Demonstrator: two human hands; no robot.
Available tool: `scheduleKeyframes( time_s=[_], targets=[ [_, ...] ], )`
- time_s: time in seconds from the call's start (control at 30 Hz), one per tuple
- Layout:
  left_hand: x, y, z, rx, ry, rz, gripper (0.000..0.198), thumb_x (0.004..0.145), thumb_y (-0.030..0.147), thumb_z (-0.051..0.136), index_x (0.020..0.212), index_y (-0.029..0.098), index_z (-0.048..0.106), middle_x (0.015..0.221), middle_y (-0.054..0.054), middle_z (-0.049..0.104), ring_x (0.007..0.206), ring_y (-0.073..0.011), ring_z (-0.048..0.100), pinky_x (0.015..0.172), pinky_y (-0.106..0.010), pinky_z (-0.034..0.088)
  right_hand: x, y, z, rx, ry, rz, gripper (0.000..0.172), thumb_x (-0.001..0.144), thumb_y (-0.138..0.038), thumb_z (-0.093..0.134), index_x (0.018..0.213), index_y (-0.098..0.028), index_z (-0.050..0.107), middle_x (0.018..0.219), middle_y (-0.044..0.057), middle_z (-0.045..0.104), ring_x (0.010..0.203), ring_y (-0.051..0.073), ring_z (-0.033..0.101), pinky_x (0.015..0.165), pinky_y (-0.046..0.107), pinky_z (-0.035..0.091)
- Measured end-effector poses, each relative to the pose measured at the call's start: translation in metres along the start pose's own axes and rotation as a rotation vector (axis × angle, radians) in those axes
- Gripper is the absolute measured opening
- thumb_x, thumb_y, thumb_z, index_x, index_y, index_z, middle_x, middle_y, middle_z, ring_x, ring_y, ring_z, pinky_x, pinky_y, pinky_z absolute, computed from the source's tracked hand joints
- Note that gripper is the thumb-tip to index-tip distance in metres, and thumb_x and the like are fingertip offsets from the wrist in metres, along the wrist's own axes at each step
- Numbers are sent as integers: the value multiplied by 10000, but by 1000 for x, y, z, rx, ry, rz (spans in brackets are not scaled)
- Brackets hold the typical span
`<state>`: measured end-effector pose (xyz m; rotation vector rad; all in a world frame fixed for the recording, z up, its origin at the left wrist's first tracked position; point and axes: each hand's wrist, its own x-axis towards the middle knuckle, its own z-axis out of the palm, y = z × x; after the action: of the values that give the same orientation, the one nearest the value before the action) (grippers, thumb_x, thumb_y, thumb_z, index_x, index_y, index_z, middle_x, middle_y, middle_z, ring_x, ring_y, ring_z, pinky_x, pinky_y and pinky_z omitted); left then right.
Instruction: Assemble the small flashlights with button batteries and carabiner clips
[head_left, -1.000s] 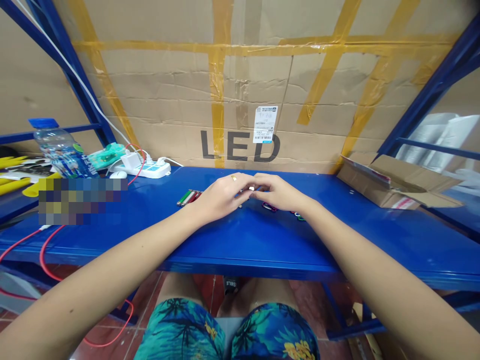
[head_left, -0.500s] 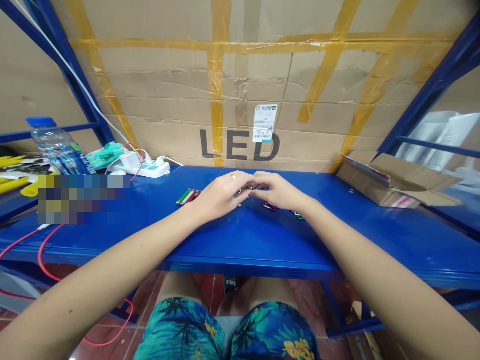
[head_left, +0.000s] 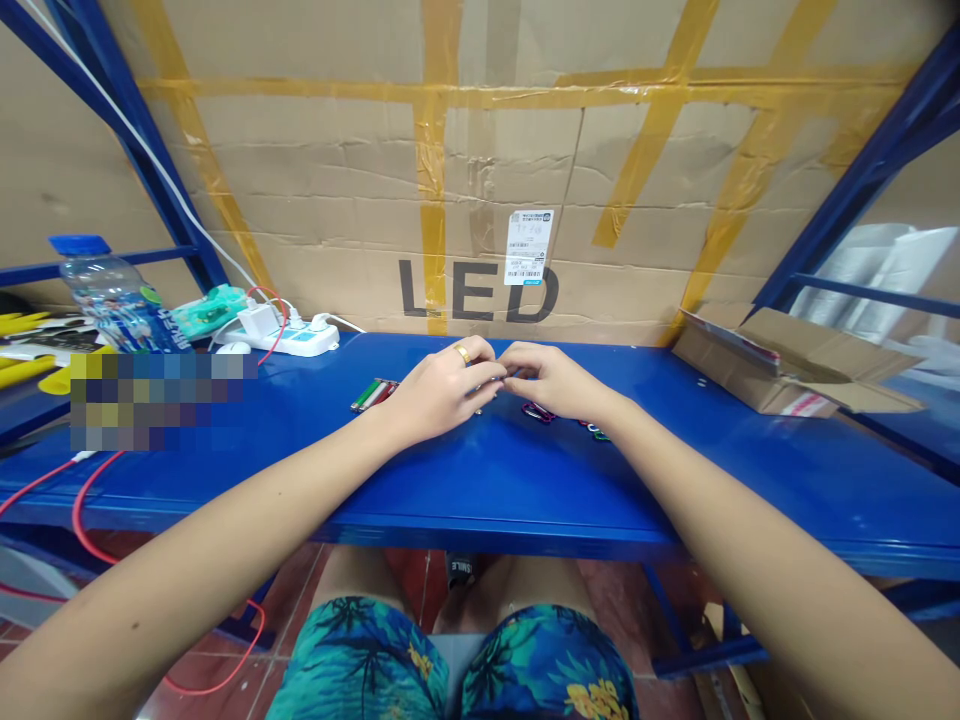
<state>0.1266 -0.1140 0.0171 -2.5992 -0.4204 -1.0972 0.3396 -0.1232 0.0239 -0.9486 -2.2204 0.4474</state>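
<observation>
My left hand (head_left: 448, 388), with a gold ring on one finger, is over the middle of the blue table (head_left: 480, 480). Its fingers curl in and meet the fingertips of my right hand (head_left: 553, 382). Both hands are closed in a pinch around something small, which the fingers mostly hide. Tiny shiny bits (head_left: 480, 411) show under the left fingers. A purple carabiner-like clip (head_left: 537, 411) lies just below my right hand. Green and other coloured clips (head_left: 596, 432) rest by the right wrist. Beside the left hand lie slim green, white and red pieces (head_left: 373, 394) in a row.
At the left stand a water bottle (head_left: 120, 295) and a white power strip (head_left: 300, 337) with plugs; red cables (head_left: 94, 530) hang over the edge. An open cardboard box (head_left: 780, 365) sits at the right. A large taped carton (head_left: 337, 200) closes off the back.
The left fingers have shifted slightly and now cover the small silvery thing that showed between the fingertips before. Both hands stay in nearly the same place.
</observation>
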Motion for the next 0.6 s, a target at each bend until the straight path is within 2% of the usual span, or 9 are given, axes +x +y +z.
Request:
scheduleKeyframes(
  time_s=[0.3,0.6],
  targets=[
    [1,3,-2,-93,-12,-76,100,950,219,533,902,166,603,945,-67,602,840,-154,588,742,-289,517,0,-1,1,4,2,-5,90,831,-183,597,875,-183,675,927,45,635,807,164,628,760,320,517],
    [0,0,1,27,-10,2,182,977,224,495,1036,170,660,953,-81,614,868,-169,595,724,-293,515,0,-1,-1,8,10,-10,97,847,-213,607,886,-193,693,920,43,640,813,169,626,752,323,515]
  ],
)
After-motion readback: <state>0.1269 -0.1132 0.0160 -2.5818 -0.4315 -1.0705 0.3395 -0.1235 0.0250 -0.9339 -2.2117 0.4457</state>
